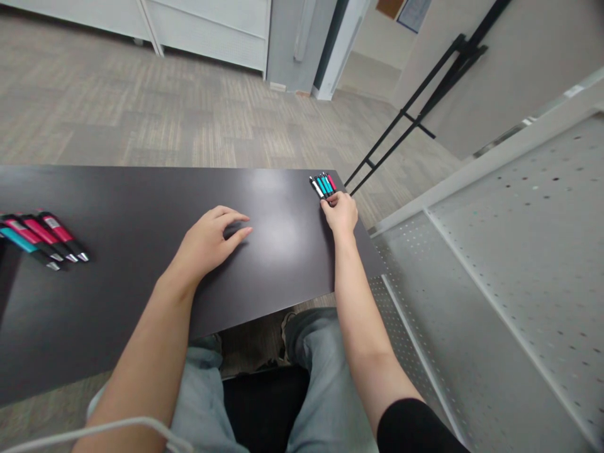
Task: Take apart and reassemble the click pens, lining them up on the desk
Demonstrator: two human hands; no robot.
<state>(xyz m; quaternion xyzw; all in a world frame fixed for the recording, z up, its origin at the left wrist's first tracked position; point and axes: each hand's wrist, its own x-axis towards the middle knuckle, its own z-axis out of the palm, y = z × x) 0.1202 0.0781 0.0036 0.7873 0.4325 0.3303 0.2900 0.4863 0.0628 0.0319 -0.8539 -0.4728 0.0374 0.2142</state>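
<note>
My left hand (212, 242) rests over the middle of the dark table (278, 245), thumb and fingers apart, with nothing between them. At the table's far right corner, my right hand (341, 212) has its thumb and fingers closed at the near ends of a row of pens. In that row are a white pen (316, 187), several teal pens (324, 184) and a red pen (331, 182), lying side by side. The fingers partly hide their near ends, so which pen is pinched is unclear. Toward the left edge lie red pens (50, 236) and a teal pen (21, 241), close together.
A grey perforated metal panel (500, 251) stands close to the table's right end. Beyond the corner, a black metal frame (406, 116) slants upward. White cabinets (207, 28) line the far side of the carpeted floor (174, 119). A white cable (117, 423) crosses the lower left.
</note>
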